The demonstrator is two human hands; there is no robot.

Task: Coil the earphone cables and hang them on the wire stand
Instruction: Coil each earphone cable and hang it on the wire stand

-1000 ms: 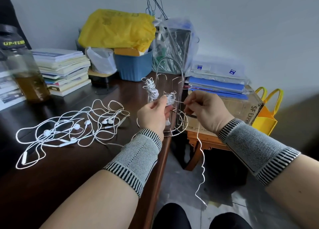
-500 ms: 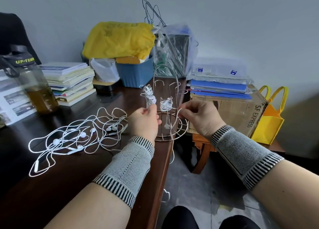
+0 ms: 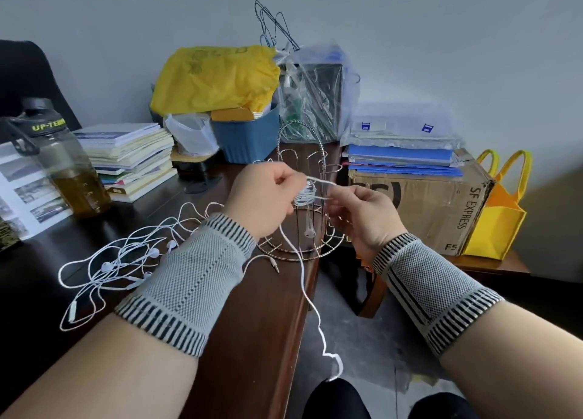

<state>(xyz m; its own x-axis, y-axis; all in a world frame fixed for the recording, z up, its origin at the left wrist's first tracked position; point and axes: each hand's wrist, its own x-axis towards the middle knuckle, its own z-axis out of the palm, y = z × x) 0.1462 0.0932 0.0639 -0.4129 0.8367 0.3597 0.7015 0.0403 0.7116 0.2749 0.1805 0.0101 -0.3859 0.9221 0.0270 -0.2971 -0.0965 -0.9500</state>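
Cable (image 3: 318, 181) is stretched nearly level between the two grips, directly in front of the wire stand (image 3: 301, 197). One end is pinched by the left hand (image 3: 265, 197), the other by the right hand (image 3: 362, 213), both closed on it. A coiled bundle (image 3: 304, 194) is seen between them at the stand's hooks, and a loose tail hangs past the surface (image 3: 246, 308) edge. More earphones (image 3: 132, 261) lie tangled beside the left wrist. Both hands are about equally near the hook.
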